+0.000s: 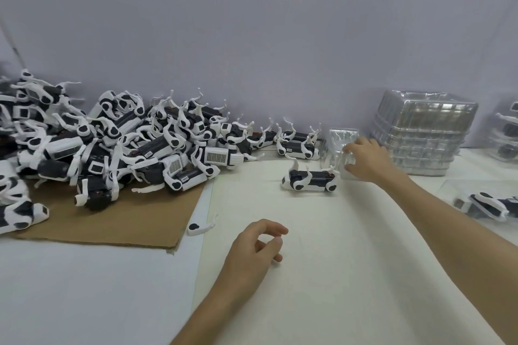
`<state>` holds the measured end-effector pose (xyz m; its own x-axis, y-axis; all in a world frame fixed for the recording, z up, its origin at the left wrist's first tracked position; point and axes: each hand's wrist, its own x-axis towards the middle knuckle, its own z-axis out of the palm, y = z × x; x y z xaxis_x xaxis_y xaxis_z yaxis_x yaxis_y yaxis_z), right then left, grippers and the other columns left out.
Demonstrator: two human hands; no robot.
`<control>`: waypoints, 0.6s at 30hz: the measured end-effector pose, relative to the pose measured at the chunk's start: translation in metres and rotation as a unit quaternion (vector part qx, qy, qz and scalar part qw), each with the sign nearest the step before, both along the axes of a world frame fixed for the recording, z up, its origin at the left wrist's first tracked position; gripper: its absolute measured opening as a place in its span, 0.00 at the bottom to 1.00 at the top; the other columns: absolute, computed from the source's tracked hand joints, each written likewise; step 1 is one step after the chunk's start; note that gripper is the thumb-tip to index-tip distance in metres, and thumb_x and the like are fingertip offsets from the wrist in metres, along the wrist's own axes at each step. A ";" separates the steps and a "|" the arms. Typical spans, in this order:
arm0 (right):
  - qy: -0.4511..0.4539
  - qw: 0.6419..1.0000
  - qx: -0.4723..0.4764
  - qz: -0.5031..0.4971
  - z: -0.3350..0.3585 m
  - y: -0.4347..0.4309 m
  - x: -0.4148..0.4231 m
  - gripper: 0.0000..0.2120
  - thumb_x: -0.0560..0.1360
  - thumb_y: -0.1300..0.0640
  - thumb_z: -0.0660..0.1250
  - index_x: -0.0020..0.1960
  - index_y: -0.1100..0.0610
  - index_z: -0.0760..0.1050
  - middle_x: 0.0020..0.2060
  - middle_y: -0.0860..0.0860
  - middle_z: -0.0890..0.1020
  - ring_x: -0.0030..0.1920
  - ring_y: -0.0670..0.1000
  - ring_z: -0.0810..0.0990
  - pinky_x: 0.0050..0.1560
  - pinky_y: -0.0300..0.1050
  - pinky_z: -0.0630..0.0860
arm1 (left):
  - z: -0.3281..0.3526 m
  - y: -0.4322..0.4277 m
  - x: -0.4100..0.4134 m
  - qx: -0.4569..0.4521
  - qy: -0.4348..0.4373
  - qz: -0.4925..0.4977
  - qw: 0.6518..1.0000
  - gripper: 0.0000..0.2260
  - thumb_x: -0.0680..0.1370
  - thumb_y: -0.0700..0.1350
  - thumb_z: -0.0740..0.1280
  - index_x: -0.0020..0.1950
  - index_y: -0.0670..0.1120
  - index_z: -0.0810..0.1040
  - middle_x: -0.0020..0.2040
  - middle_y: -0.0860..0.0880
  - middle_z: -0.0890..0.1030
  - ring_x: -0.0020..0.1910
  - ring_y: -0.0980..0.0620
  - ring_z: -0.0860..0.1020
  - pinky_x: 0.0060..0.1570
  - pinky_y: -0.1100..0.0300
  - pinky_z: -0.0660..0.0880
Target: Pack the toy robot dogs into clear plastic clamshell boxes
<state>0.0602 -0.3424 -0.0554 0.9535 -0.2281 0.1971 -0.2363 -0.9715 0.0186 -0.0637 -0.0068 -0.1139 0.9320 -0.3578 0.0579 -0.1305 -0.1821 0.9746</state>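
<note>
A pale grey-violet wall (pixel 252 36) stands behind a white desk (pixel 322 274). On the left of the desk lies a brown cardboard sheet (pixel 134 218), and on it, spilling back to the wall, is a heap of toy dogs (pixel 117 143), black and white, tangled with legs pointing every way. One loose leg (pixel 200 225) lies on the desk just off the edge of the cardboard.

A single toy dog (pixel 308 179) lies on its back near the middle of the desk, legs up, apart from the heap. Just beside it to the right stands a clear box (pixel 337 143). The right hand (pixel 367 159) reaches out to this box and grips its near side between fingers and thumb. Behind the hand, by the wall, is a tall stack of clear boxes (pixel 423 131).

The left hand (pixel 258 246) is over the bare desk nearer the person, fingers loosely curled, thumb close to forefinger, holding nothing.

At the right edge a packed dog (pixel 487 204) lies inside a clear shell, with more packed ones dimly seen behind it.
</note>
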 end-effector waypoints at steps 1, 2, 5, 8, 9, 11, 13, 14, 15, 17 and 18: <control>-0.007 1.000 -0.017 0.004 0.001 0.000 0.001 0.24 0.76 0.47 0.72 0.71 0.48 0.73 0.69 0.55 0.72 0.69 0.59 0.69 0.68 0.57 0.68 | 0.000 0.000 0.000 0.000 0.000 -0.001 1.000 0.11 0.82 0.42 0.64 0.50 0.58 0.81 0.53 0.61 0.81 0.42 0.56 0.83 0.42 0.67 0.72; -0.007 1.000 -0.023 0.011 0.002 0.000 0.001 0.24 0.75 0.45 0.72 0.69 0.47 0.75 0.67 0.55 0.73 0.68 0.58 0.70 0.67 0.56 0.69 | 0.000 0.000 0.000 0.001 -0.001 -0.001 1.000 0.11 0.82 0.42 0.64 0.50 0.58 0.81 0.52 0.62 0.81 0.42 0.57 0.83 0.42 0.69 0.72; 0.003 0.999 -0.009 0.043 0.006 -0.001 -0.008 0.23 0.74 0.44 0.73 0.67 0.47 0.77 0.64 0.54 0.73 0.65 0.57 0.72 0.60 0.52 0.71 | 0.001 -0.001 -0.002 0.004 -0.006 0.001 1.000 0.10 0.82 0.42 0.64 0.50 0.57 0.81 0.51 0.62 0.81 0.40 0.59 0.82 0.40 0.72 0.71; -0.021 0.998 0.025 0.058 0.008 -0.005 -0.024 0.21 0.75 0.47 0.74 0.65 0.51 0.79 0.62 0.51 0.74 0.63 0.55 0.73 0.58 0.53 0.74 | 0.004 -0.002 -0.004 0.004 -0.002 -0.002 1.000 0.11 0.82 0.42 0.64 0.49 0.57 0.81 0.51 0.63 0.80 0.40 0.59 0.81 0.38 0.74 0.70; -0.044 0.996 0.053 0.060 0.008 -0.007 -0.028 0.20 0.75 0.48 0.75 0.65 0.52 0.79 0.61 0.51 0.75 0.62 0.55 0.73 0.58 0.54 0.74 | 0.004 -0.002 -0.005 0.004 -0.002 -0.002 1.000 0.11 0.82 0.42 0.64 0.49 0.57 0.81 0.51 0.64 0.80 0.40 0.59 0.81 0.38 0.74 0.70; -0.101 0.980 0.154 0.071 0.012 -0.006 -0.037 0.18 0.74 0.51 0.76 0.62 0.55 0.81 0.57 0.49 0.76 0.56 0.52 0.76 0.56 0.54 0.75 | 0.005 -0.002 -0.004 0.007 0.001 0.000 1.000 0.11 0.82 0.42 0.63 0.49 0.57 0.81 0.50 0.64 0.80 0.40 0.59 0.82 0.38 0.74 0.70; -0.159 0.948 0.258 0.098 0.017 0.004 -0.048 0.13 0.74 0.53 0.76 0.57 0.53 0.82 0.49 0.46 0.76 0.43 0.46 0.74 0.45 0.46 0.71 | 0.006 -0.003 -0.004 0.011 0.002 0.002 1.000 0.11 0.82 0.42 0.63 0.50 0.57 0.81 0.49 0.65 0.80 0.40 0.59 0.82 0.38 0.74 0.70; -0.189 0.929 0.299 0.107 0.021 0.012 -0.055 0.09 0.74 0.53 0.76 0.53 0.51 0.82 0.45 0.45 0.75 0.39 0.46 0.71 0.41 0.43 0.68 | 0.007 -0.003 -0.004 0.012 0.005 0.004 1.000 0.11 0.81 0.41 0.63 0.50 0.56 0.81 0.49 0.65 0.81 0.40 0.58 0.82 0.38 0.73 0.70; -0.219 0.908 0.337 0.116 0.025 0.020 -0.063 0.05 0.74 0.53 0.76 0.49 0.49 0.82 0.43 0.45 0.75 0.37 0.47 0.70 0.40 0.42 0.67 | 0.007 -0.003 -0.004 0.010 0.008 0.004 1.000 0.11 0.81 0.41 0.63 0.50 0.56 0.81 0.48 0.64 0.81 0.41 0.57 0.83 0.39 0.72 0.70; -0.281 0.874 0.372 0.137 0.030 0.040 -0.080 0.09 0.74 0.55 0.76 0.45 0.43 0.79 0.42 0.46 0.76 0.38 0.50 0.70 0.40 0.39 0.68 | 0.008 -0.001 -0.003 0.000 0.018 0.006 1.000 0.11 0.81 0.41 0.63 0.51 0.55 0.81 0.48 0.60 0.82 0.41 0.55 0.83 0.40 0.68 0.71; -0.308 0.866 0.364 0.149 0.031 0.051 -0.089 0.09 0.74 0.56 0.76 0.46 0.43 0.79 0.43 0.47 0.76 0.39 0.50 0.71 0.41 0.36 0.68 | 0.009 -0.001 -0.003 -0.007 0.021 0.005 1.000 0.11 0.81 0.41 0.63 0.51 0.55 0.82 0.48 0.58 0.83 0.41 0.54 0.83 0.40 0.67 0.71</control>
